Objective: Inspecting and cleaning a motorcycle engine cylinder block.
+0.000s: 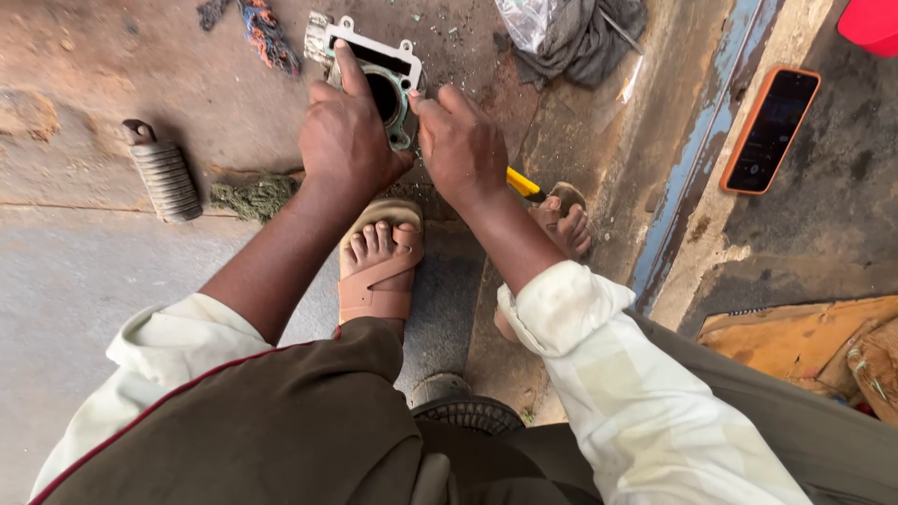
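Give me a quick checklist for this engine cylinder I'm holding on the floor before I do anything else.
1. Left hand grips the engine cylinder from above: ok.
2. Right hand touches its right side: ok.
3. Bore unobstructed: cannot tell, partly covered by fingers.
4. Floor around it free of grit: not ok, debris lies scattered.
5. Yellow-handled tool within reach: ok, under the right wrist.
6. Phone out of the way: ok, beyond the blue ledge.

Rolled cream sleeves point(599, 374), brown trousers point(281, 430) — tan sandals point(376, 281)
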